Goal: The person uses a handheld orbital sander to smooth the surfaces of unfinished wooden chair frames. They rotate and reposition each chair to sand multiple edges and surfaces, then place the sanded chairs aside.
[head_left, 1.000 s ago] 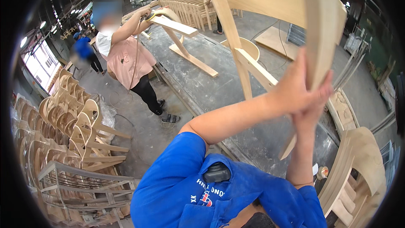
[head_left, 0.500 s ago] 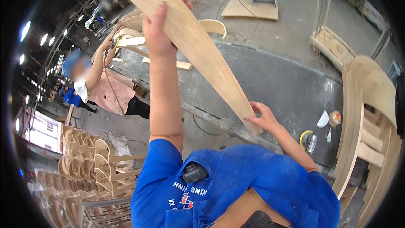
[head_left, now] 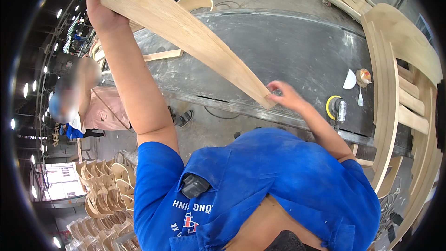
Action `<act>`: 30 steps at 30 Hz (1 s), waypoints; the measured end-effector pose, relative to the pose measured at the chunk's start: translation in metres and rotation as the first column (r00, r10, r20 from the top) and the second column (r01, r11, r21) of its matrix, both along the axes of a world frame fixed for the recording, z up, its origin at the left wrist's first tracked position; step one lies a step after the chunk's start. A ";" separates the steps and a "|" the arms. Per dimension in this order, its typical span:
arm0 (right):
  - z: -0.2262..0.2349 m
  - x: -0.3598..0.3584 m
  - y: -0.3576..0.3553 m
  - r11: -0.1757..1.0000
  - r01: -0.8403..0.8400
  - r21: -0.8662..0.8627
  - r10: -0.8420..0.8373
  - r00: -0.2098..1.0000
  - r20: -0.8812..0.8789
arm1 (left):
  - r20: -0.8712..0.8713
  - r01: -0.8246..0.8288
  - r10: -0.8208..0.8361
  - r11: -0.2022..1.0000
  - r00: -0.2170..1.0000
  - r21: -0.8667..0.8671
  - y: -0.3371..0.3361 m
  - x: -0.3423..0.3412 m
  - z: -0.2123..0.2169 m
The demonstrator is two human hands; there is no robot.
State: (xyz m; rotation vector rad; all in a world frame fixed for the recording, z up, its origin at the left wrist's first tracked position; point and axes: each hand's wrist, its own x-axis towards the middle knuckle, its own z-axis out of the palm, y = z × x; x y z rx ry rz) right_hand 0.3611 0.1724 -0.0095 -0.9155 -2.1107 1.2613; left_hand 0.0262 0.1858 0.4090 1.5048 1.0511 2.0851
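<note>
A long, pale wooden board (head_left: 186,32) slants across the view, broad at the upper left and narrowing toward me. My left hand (head_left: 108,11) is closed around its broad far part, thumb on the upper face, the other fingers mostly hidden beneath. At the narrow near end, my right hand (head_left: 289,96) pinches the board's edge with thumb and fingertips; it is slightly blurred. The board is held up over a dark worktable (head_left: 297,51). Right of that hand, a round sander with a yellow rim (head_left: 333,108) rests on the table.
Near the sander lie a white half-round piece (head_left: 350,79), a small pot (head_left: 363,77) and a white spatula (head_left: 360,98). Curved wooden frames (head_left: 385,74) stack at the right. A co-worker in pink (head_left: 107,110) stands left. Chair parts (head_left: 100,186) fill the lower left.
The board and my left hand have swung toward the left. My right hand has shifted slightly up and left with the board's near end. My view has turned, and the co-worker appears farther left.
</note>
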 end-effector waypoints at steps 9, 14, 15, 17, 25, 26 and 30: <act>-0.050 0.192 -0.006 0.628 0.723 0.288 -0.603 0.217 0.768 | 0.248 0.352 -0.360 0.933 0.899 0.078 0.041 -0.067 0.014; -0.099 0.202 -0.012 0.557 0.789 0.261 -0.680 0.252 0.688 | 0.107 0.751 -0.747 0.660 0.656 -0.004 0.055 -0.086 -0.005; -0.101 0.204 -0.003 0.578 0.760 0.298 -0.695 0.267 0.667 | 0.139 0.700 -0.693 0.715 0.707 0.006 0.060 -0.093 -0.004; -0.089 0.206 0.000 0.646 0.713 0.274 -0.693 0.396 0.602 | 0.151 0.675 -0.664 0.737 0.732 -0.027 0.072 -0.107 -0.002; 0.086 0.068 -0.023 0.740 0.458 0.492 -0.434 0.885 -0.169 | 0.133 0.378 -0.371 0.926 0.919 -0.028 0.094 -0.086 0.002; 0.104 0.047 -0.031 0.760 0.367 0.537 -0.343 0.927 -0.148 | 0.152 0.331 -0.323 0.943 0.934 -0.032 0.093 -0.077 -0.002; 0.148 -0.026 -0.053 0.645 0.105 0.757 -0.092 0.994 -0.060 | 0.244 0.278 -0.265 0.960 0.933 -0.020 0.077 -0.053 0.000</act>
